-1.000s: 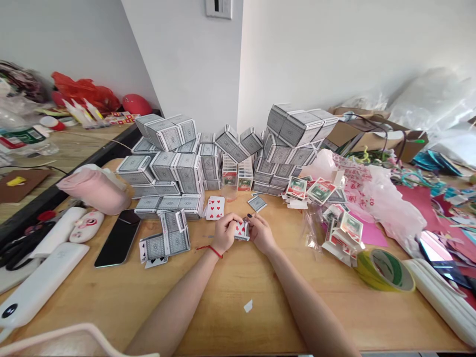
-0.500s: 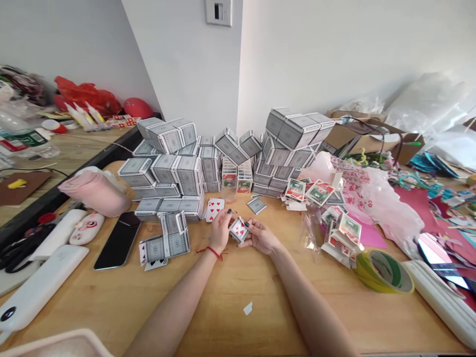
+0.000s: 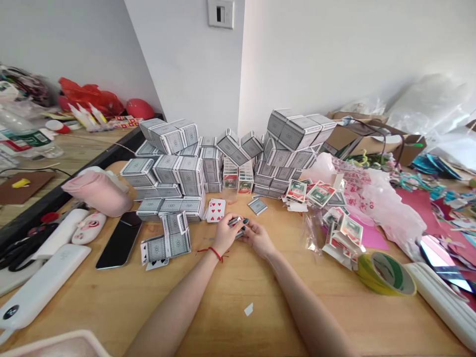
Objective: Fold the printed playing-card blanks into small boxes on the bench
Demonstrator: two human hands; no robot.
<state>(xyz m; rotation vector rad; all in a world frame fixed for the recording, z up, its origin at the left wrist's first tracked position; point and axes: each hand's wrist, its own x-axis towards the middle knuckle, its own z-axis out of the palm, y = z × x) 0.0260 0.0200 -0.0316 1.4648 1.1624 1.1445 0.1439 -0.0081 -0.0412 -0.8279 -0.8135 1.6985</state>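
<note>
Left hand point(image 3: 225, 238) and right hand point(image 3: 259, 240) pinching a half-hidden card point(image 3: 234, 221), near the hearts card point(image 3: 216, 211), phone point(image 3: 119, 241) left of the hearts card

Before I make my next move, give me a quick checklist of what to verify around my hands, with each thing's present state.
1. Grip of the left hand and right hand on the small grey-patterned playing-card piece: ok, both on it.
2. Its folds closed: cannot tell, fingers cover most of it.
3. White playing cards with red hearts face up beyond the left hand: ok.
4. Loose grey-patterned card apart from both hands: ok.
5. Wooden tabletop between the forearms free of scraps: not ok, a small white paper scrap lies there.
</note>
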